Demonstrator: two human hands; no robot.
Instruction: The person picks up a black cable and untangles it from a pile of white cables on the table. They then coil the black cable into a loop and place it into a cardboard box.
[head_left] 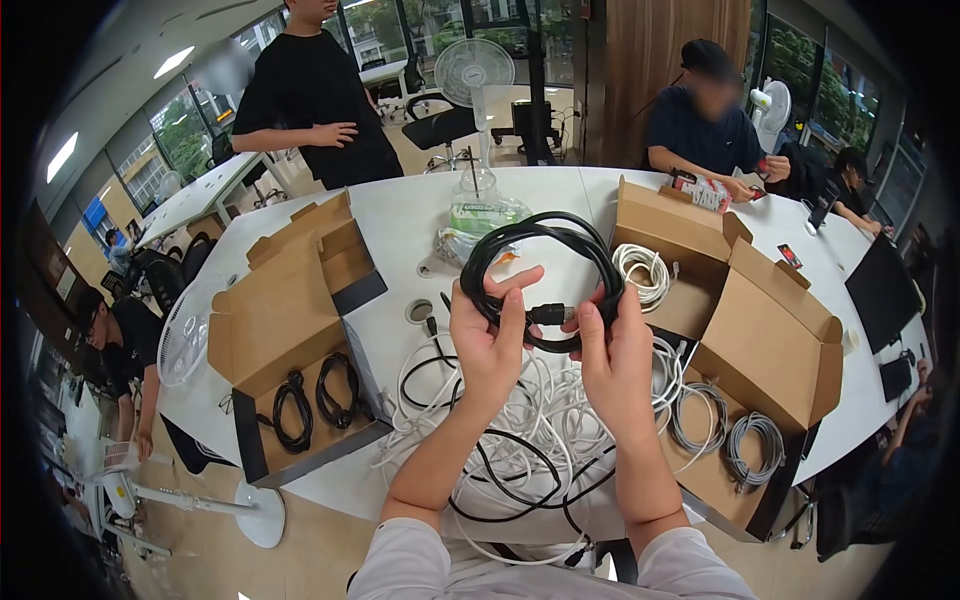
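I hold up a coiled black cable [478, 250] in front of me, above the white table. My left hand [490, 335] grips the left side of the coil, and my right hand [612, 345] its lower right. Between the hands a black cable plug [548, 314] with a metal end shows, close to my right fingers. Beneath my forearms lies a tangled heap of white cables [535, 410] with some black cables [520, 445] mixed in.
At left, an open cardboard box [270, 330] holds two black cable coils [293, 412]; another box [350, 250] stands behind. At right, one box [690, 290] has a white coil [643, 275], another [765, 320] grey coils [755, 450]. People sit and stand around the table [410, 215].
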